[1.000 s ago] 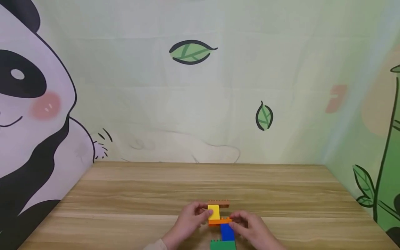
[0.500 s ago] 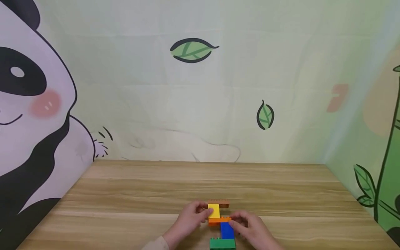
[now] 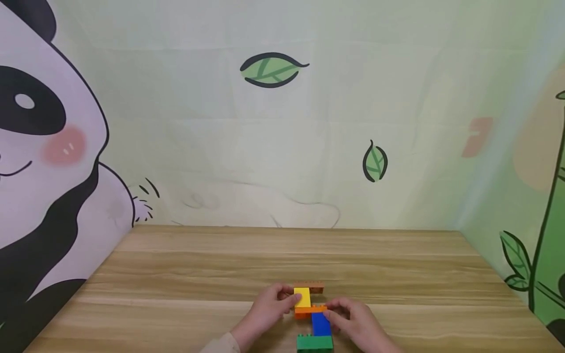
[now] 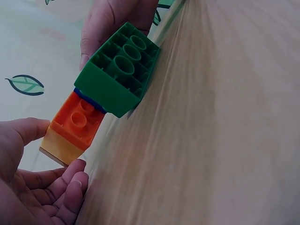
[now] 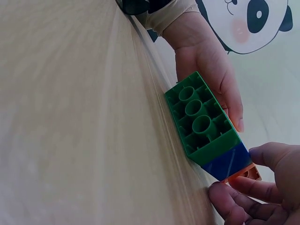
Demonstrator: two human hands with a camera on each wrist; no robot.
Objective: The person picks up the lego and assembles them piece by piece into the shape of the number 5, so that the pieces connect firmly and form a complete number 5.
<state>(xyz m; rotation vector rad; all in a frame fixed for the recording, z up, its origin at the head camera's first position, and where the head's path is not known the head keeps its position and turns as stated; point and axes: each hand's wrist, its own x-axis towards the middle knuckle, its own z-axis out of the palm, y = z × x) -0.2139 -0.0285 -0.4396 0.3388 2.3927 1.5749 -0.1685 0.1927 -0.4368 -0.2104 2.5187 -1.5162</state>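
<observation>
Several toy building bricks are joined in a stepped row: a brown brick [image 3: 315,288] at the far end, then a yellow brick [image 3: 302,297], an orange brick [image 3: 302,314], a blue brick [image 3: 321,324] and a green brick [image 3: 314,343] nearest me. My left hand [image 3: 267,309] pinches the yellow brick from the left side. Opposite it, my right hand [image 3: 356,321] pinches the row where orange meets blue. Both wrist views look onto the hollow underside of the green brick [image 4: 117,70], with its round tubes; the orange brick [image 4: 77,119] shows its hollow side too.
A wood-grain table [image 3: 198,269] lies under the hands. Behind it stands a pale green backdrop [image 3: 212,147] with printed leaves and a large panda [image 3: 39,196] at the left. A light sleeve [image 3: 222,343] covers the left wrist.
Both hands keep the same hold on the joined bricks. The head view has tilted down a little, so the backdrop and bricks appear slightly higher.
</observation>
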